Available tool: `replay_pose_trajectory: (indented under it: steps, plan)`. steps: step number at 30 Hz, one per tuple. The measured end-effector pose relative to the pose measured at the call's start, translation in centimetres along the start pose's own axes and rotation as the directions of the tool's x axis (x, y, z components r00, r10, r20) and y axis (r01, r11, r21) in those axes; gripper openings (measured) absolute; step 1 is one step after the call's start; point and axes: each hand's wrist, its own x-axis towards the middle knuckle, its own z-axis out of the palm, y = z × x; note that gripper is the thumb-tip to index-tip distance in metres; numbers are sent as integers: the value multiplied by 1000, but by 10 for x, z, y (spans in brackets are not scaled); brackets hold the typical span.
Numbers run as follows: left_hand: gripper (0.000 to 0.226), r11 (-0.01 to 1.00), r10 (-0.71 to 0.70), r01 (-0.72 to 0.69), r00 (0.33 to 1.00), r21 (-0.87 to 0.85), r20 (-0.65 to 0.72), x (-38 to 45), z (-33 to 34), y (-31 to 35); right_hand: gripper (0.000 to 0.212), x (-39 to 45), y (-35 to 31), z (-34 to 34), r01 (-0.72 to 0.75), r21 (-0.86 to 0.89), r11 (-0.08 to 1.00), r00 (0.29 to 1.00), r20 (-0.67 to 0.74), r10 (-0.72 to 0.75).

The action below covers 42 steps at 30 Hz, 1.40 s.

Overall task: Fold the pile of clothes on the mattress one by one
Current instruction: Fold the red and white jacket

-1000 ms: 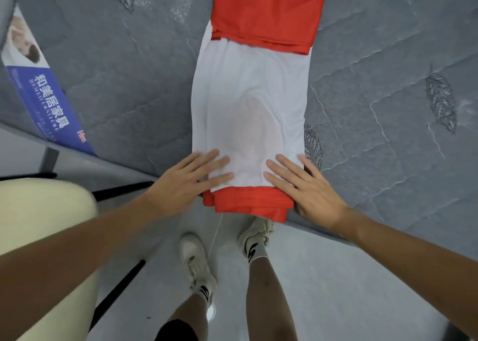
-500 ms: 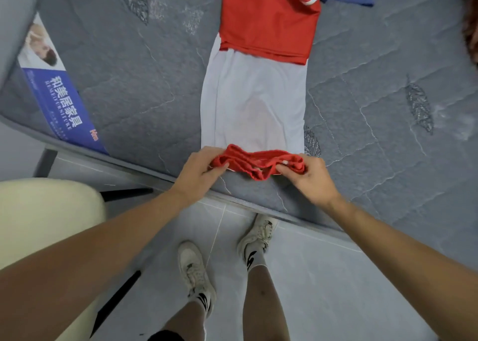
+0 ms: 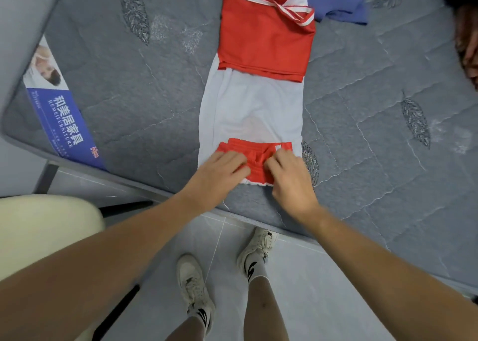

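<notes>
From the head view, a red and white garment (image 3: pixel 252 107) lies flat in a long narrow strip on the grey quilted mattress (image 3: pixel 362 138), running away from the person. Its far end is red with a striped trim; the middle is white; the near red hem has been turned over onto the white part, close to the mattress edge.

The left hand (image 3: pixel 219 170) sits on the left part of that turned hem, fingers curled down onto the red cloth and bunching it (whether the thumb is under the fabric cannot be told). The right hand (image 3: pixel 287 175) grips the right part of the same hem, fingers curled into the fold. The two hands are near each other, with a wrinkled bit of red cloth between them.

A blue garment (image 3: pixel 344 1) lies beyond the strip's far end, just beside its striped trim.

A blue and white label (image 3: pixel 60 113) on the mattress carries white Chinese characters, the word "HEMEIFURNITURE" beneath them, and a small red mark at the corner.
</notes>
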Motion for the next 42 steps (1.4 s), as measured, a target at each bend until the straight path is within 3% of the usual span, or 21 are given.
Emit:
replay_pose_trajectory:
  steps: [1, 3, 5, 8, 10, 13, 16, 18, 20, 23, 27, 29, 33, 35, 37, 40, 42]
  plan:
    - [59, 999, 38, -35, 995, -34, 92, -7, 2, -1, 39, -6, 1, 1, 52, 45, 998, 997, 53, -54]
    - [83, 1000, -21, 25, 971, -14, 239, -16, 4, -6, 60, -20, 10, 0, 93, 99, 991, 985, 137, -106]
    - [93, 995, -96, 86, 956, 48, 276, -10, 6, -11, 79, -23, 20, -3, 84, 72, 994, 968, 229, -98]
    - [89, 982, -186, 181, 938, 44, 294, 16, 8, -20, 77, -7, 28, -1, 32, 28, 999, 964, 262, -38]
    - [86, 974, -190, 217, 938, -67, 289, 27, 5, -29, 76, 9, 31, -1, 8, 64, 998, 971, 237, -23]
    - [67, 824, -253, 425, 868, -374, 428, 40, -16, -50, 70, 34, 46, -22, -103, 175, 979, 958, 281, 51]
    - [11, 653, -271, 566, 795, -504, 542, 68, -56, -75, 36, 64, 70, -54, -340, 370, 864, 898, 399, 183]
    - [15, 567, -334, 634, 761, -526, 556, 96, -84, -96, 26, 89, 87, -73, -442, 471, 763, 881, 391, 268]
    - [13, 489, -406, 677, 735, -550, 544, 127, -109, -119, 30, 121, 101, -89, -461, 536, 708, 885, 343, 316]
    - [15, 367, -513, 664, 729, -651, 453, 173, -123, -154, 34, 179, 119, -104, -412, 607, 679, 910, 235, 342]
    - [22, 215, -707, 599, 640, -771, 301, 235, -107, -205, 36, 257, 146, -105, -372, 621, 690, 895, 43, 444]
    - [25, 222, -770, 563, 602, -796, 212, 262, -93, -231, 41, 294, 159, -96, -375, 618, 691, 870, -22, 492]
    - [40, 375, -849, 641, 527, -670, 29, 298, -51, -260, 69, 335, 180, -69, -452, 510, 732, 775, -182, 605]
    - [53, 292, -919, 701, 394, -650, 13, 296, -35, -262, 79, 330, 179, -56, -509, 608, 609, 672, -161, 723]
    - [67, 190, -943, 745, 320, -639, 94, 287, -23, -257, 78, 306, 166, -42, -571, 656, 493, 651, -4, 759]
    - [82, 235, -888, 822, 398, -519, 229, 283, -21, -257, 71, 288, 151, -29, -674, 620, 401, 610, 161, 776]
    - [74, 306, -848, 848, 450, -434, 281, 290, -20, -267, 64, 301, 154, -28, -667, 691, 278, 555, 213, 804]
